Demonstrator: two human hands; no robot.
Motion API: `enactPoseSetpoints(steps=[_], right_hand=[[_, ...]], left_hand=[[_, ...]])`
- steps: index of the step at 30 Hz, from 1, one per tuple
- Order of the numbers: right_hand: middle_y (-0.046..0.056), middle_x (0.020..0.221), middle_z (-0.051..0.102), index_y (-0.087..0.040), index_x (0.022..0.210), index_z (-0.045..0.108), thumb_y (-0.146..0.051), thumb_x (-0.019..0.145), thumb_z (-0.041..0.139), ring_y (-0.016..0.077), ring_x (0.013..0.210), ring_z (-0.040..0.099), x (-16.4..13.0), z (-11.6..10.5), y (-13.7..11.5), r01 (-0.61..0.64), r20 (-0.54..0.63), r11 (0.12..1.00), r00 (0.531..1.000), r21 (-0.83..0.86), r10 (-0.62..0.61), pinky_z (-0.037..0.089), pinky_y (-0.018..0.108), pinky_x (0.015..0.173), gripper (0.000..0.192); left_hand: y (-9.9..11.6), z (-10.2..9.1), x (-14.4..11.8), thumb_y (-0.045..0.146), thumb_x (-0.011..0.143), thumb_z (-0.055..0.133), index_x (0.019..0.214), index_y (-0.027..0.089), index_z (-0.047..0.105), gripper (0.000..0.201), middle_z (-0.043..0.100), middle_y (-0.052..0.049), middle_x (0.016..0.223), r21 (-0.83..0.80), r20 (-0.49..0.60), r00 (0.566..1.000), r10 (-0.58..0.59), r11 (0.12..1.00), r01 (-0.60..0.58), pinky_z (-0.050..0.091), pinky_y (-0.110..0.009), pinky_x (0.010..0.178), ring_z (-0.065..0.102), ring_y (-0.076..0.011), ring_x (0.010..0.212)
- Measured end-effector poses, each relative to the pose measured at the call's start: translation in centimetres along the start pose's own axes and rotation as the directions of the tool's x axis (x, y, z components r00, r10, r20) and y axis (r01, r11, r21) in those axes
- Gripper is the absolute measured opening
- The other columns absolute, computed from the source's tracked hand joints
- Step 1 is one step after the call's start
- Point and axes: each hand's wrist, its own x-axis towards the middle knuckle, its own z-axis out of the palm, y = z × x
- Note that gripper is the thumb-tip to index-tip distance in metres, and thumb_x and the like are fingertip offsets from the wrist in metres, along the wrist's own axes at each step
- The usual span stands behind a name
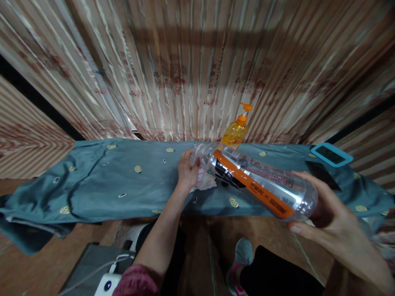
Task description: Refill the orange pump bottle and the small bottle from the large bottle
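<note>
The right hand (327, 213) grips the base of a clear plastic bottle (256, 183) with an orange-and-black label, fingers and thumb curled round its wide end. The bottle lies almost level, tilted a little so that its neck points away from the person and toward the left hand (187, 170). That hand is closed about the bottle's mouth; whether it pinches a cap or only the neck cannot be told from this view. Directly below the bottle's neck, a crumpled white cloth with pink marks (205, 183) lies on the desk (123, 181), touching or nearly touching the heel of the left hand.

The desk is draped with a blue-grey cloth cover (92, 193) dotted with small yellow round motifs, and the cover hangs off the desk's edge far out from the bottle on the left-hand side. Behind the bottle, just past its neck, an orange pump dispenser of yellow liquid (237, 129) stands upright near the back of the desk, against a striped beige curtain (185, 61). Beyond the bottle's base, on the right-hand side, a tablet in a light-blue case (331, 154) rests flat near the back corner, and a dark flat device (322, 174) lies just in front of it. Below the bottle, past the desk's near edge, the person's grey shoe (242, 255) stands on the brown floor.
</note>
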Motion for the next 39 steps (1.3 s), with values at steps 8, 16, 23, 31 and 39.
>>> enactPoseSetpoints(steps=[8, 16, 23, 31, 39], right_hand=[[-0.008, 0.102, 0.081, -0.041, 0.113, 0.071, -0.014, 0.034, 0.094, 0.0208, 0.085, 0.08, -0.25, 0.0, -0.16, 0.007, 0.014, 1.0, 1.0, 0.009, -0.007, 0.061, 0.021, 0.073, 0.087], [-0.005, 0.105, 0.081, -0.038, 0.117, 0.069, -0.016, 0.035, 0.095, 0.0223, 0.087, 0.08, 0.02, 0.04, 0.07, 0.016, 0.011, 1.0, 1.0, -0.023, -0.016, 0.062, 0.023, 0.074, 0.088], [-0.004, 0.102, 0.081, -0.036, 0.113, 0.07, -0.016, 0.035, 0.094, 0.0234, 0.083, 0.08, 0.22, 0.18, -0.46, 0.031, 0.001, 0.999, 1.0, -0.029, -0.031, 0.063, 0.025, 0.071, 0.084], [-0.005, 0.105, 0.081, -0.039, 0.117, 0.07, -0.016, 0.036, 0.095, 0.0226, 0.086, 0.08, -0.07, 0.14, -0.16, 0.039, 0.013, 0.999, 0.999, -0.017, -0.039, 0.062, 0.024, 0.073, 0.087], [-0.007, 0.103, 0.081, -0.039, 0.114, 0.07, -0.017, 0.035, 0.095, 0.0221, 0.086, 0.08, 0.01, 0.16, -0.41, 0.039, 0.003, 0.999, 0.999, -0.029, -0.039, 0.062, 0.022, 0.073, 0.086]], left_hand=[[-0.01, -0.07, 0.01, 0.046, 0.098, 0.05, 0.105, 0.019, 0.065, 0.031, 0.07, -0.009, 0.099, 0.006, 0.008, 1.0, 0.011, 1.0, -0.011, 0.054, -0.039, 0.085, 0.067, -0.0254, 0.095], [-0.12, 0.11, -0.03, 0.043, 0.098, 0.051, 0.106, 0.019, 0.065, 0.029, 0.07, -0.008, 0.1, 0.012, -0.007, 1.0, 0.003, 1.0, -0.003, 0.053, -0.039, 0.087, 0.067, -0.025, 0.096], [0.14, -0.01, -0.01, 0.042, 0.098, 0.05, 0.105, 0.019, 0.066, 0.028, 0.07, -0.008, 0.099, 0.002, -0.003, 1.0, 0.003, 1.0, -0.003, 0.053, -0.037, 0.086, 0.067, -0.0242, 0.095], [-0.05, 0.05, -0.02, 0.044, 0.098, 0.05, 0.105, 0.02, 0.065, 0.029, 0.07, -0.007, 0.099, 0.014, -0.002, 1.0, 0.006, 1.0, -0.006, 0.052, -0.036, 0.086, 0.066, -0.0235, 0.096], [0.1, 0.01, 0.02, 0.043, 0.098, 0.05, 0.104, 0.02, 0.065, 0.028, 0.07, -0.007, 0.098, 0.011, 0.002, 1.0, -0.001, 1.0, 0.001, 0.053, -0.036, 0.085, 0.066, -0.0237, 0.095]])
